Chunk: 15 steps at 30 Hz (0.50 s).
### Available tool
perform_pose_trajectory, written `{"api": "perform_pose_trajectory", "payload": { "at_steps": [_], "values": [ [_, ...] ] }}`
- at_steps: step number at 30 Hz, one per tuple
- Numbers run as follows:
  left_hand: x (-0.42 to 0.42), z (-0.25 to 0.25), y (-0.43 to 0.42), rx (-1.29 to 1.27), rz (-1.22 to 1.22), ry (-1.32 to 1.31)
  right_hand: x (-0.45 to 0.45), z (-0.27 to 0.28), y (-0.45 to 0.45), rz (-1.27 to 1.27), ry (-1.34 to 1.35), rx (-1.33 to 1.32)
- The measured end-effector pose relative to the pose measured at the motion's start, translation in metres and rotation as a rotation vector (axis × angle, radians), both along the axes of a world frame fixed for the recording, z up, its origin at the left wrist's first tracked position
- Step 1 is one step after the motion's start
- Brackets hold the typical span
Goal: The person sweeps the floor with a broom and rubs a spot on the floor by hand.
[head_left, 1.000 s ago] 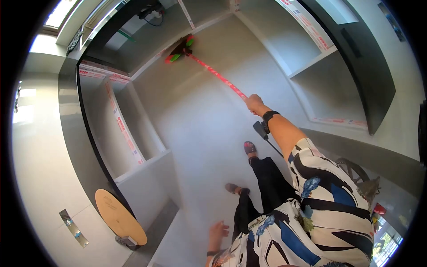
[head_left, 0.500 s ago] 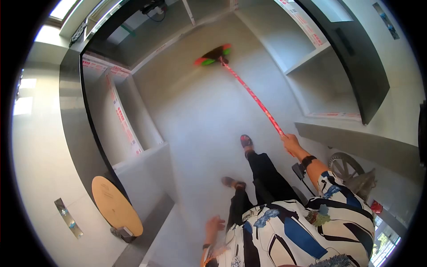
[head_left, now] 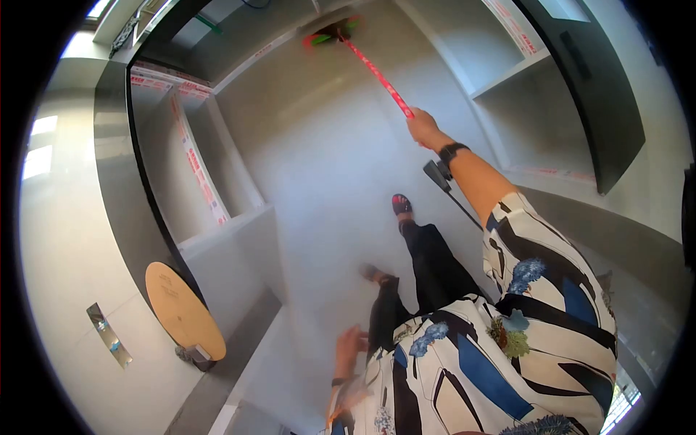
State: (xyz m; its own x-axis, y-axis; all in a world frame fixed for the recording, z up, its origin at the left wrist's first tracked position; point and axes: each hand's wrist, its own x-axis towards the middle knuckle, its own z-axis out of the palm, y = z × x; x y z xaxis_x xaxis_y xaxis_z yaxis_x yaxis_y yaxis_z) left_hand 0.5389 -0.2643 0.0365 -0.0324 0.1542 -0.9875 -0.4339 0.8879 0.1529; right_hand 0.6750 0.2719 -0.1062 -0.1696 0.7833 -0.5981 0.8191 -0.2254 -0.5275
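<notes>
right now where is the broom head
In the head view, the broom head is at the top, slightly left of centre, by the far ledge, beyond the right hand.

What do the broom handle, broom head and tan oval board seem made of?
Broom handle: probably metal or plastic with a smooth printed covering, given the pale marks along its red surface. Broom head: likely synthetic bristles, judging by bright green and red patches, though blurred. Tan oval board: perhaps wood or fibreboard, fairly matte, from its even, unshiny face.
</notes>
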Motion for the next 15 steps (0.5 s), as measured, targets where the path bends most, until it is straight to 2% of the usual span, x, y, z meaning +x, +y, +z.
{"api": "perform_pose_trajectory", "payload": {
  "at_steps": [3,7,8,9,10,12,13,14,15],
  "values": [
    [0.003,0.001,-0.012,0.019,0.025,0.037,-0.006,0.011,-0.020,-0.033,0.020,-0.075],
    [-0.003,0.002,-0.042,0.060,-0.001,0.051,0.062,0.008,-0.105,0.067,-0.018,-0.046],
    [-0.005,0.001,-0.053,0.065,0.006,0.053,0.094,0.000,-0.138,0.130,-0.051,0.035],
    [-0.007,0.000,-0.066,0.086,0.009,0.069,0.110,0.018,-0.173,0.193,-0.087,0.116],
    [-0.010,0.001,-0.080,0.105,0.010,0.084,0.131,0.041,-0.208,0.122,-0.169,-0.078],
    [-0.018,0.002,-0.111,0.146,-0.009,0.111,0.179,0.078,-0.281,0.200,-0.164,-0.100],
    [-0.021,-0.012,-0.136,0.253,-0.161,0.230,0.202,0.088,-0.315,0.234,-0.236,-0.114],
    [-0.023,-0.025,-0.161,0.355,-0.312,0.350,0.218,0.117,-0.347,0.185,-0.190,-0.182],
    [-0.026,-0.032,-0.179,0.252,-0.476,0.455,0.244,0.127,-0.382,0.223,-0.191,-0.132]
  ]
}}
